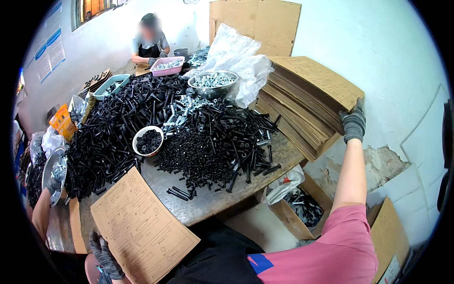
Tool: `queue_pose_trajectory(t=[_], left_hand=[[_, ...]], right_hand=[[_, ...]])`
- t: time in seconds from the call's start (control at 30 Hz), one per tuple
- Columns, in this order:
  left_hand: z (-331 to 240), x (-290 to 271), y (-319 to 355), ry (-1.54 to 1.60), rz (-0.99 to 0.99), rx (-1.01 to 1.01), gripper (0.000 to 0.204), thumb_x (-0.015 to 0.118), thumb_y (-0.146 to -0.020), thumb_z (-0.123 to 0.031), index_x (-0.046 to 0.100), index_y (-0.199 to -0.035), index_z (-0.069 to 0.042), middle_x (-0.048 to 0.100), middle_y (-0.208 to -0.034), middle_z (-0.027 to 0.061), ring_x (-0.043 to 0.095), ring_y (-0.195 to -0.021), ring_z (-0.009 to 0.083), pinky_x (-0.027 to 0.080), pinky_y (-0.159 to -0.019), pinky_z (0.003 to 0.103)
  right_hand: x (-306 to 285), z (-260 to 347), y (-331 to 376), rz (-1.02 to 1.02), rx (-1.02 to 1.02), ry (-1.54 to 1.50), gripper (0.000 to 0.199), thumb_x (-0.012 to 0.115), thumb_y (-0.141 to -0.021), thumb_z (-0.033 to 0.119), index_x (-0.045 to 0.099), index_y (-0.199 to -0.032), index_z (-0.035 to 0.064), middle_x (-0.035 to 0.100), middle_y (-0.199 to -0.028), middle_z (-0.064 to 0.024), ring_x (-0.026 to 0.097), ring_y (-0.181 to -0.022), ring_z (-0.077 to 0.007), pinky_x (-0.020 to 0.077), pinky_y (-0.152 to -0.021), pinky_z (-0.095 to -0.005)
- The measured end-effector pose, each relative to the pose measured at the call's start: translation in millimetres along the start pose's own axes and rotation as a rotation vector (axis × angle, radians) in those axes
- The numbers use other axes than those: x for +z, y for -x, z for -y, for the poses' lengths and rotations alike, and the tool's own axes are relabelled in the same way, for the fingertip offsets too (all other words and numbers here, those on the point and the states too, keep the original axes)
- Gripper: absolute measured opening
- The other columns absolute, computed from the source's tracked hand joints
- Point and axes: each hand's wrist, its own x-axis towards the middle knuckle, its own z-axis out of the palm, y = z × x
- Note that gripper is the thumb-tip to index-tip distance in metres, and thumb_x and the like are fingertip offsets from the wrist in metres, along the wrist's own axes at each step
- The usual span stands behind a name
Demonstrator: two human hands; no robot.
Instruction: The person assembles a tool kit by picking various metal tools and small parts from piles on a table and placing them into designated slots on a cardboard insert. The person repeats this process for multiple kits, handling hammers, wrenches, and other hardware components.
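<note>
The person's right hand (353, 124), in a grey knit glove, is out at three o'clock, fingers curled over the near corner of a stack of flat cardboard sheets (307, 102) that leans against the white wall. The left hand (105, 255), also gloved, sits at seven o'clock and pinches the lower edge of a single printed cardboard sheet (142, 227), which lies tilted across the near edge of the table (222, 199).

The table is a worn grey surface, nearly buried under a heap of black bolts (189, 128) that spreads from nine o'clock to the centre. In the heap sits a small white bowl (148, 140) of black parts; behind it, at twelve o'clock, a metal bowl (213, 84) of silvery hardware rests against a crumpled clear plastic bag (241, 61). A pink tray (167, 66) and a pale blue tray (111, 86) lie at eleven o'clock, where another person (150, 45) sits working.

Below the table at five o'clock an open cardboard box (295, 210) holds more black parts in a bag. The wall beside it shows peeled, flaking plaster (383, 163). A large upright cardboard panel (255, 23) stands against the far wall.
</note>
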Motion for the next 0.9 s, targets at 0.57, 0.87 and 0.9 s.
queue_pose_trajectory(t=[0.57, 0.87, 0.9], left_hand=[[-10.1, 7.3, 8.5, -0.133, 0.019, -0.033, 0.034, 0.048, -0.087, -0.010, 0.042, -0.119, -0.001, 0.048, -0.114, 0.0093, 0.045, -0.102, 0.0184, 0.036, -0.088, 0.028], [3.4, -12.2, 7.7, -0.229, 0.078, 0.110, 0.034, 0.049, -0.083, -0.007, 0.045, -0.117, 0.001, 0.051, -0.112, 0.0093, 0.047, -0.104, 0.0186, 0.036, -0.090, 0.028], [-1.5, -4.8, 9.5, -0.197, 0.050, 0.129, 0.033, 0.049, -0.083, -0.005, 0.045, -0.116, 0.001, 0.052, -0.110, 0.0098, 0.048, -0.102, 0.0179, 0.037, -0.090, 0.028]], right_hand=[[-37.1, 34.2, 6.8, -0.303, -0.702, -0.221, 0.047, 0.075, -0.057, 0.017, 0.057, -0.100, 0.0122, 0.055, -0.103, -0.0083, 0.049, -0.098, -0.0262, 0.0368, -0.090, -0.0384], [1.0, -22.4, -8.8, 0.041, -0.827, -0.333, 0.057, 0.049, -0.064, -0.009, 0.049, -0.118, 0.0087, 0.049, -0.121, -0.0073, 0.044, -0.113, -0.0224, 0.0344, -0.097, -0.0340], [-12.6, -7.3, -3.5, 0.083, -0.785, -0.503, 0.060, 0.044, -0.061, -0.013, 0.049, -0.118, 0.0059, 0.050, -0.119, -0.0090, 0.044, -0.114, -0.0219, 0.0342, -0.098, -0.0345]])
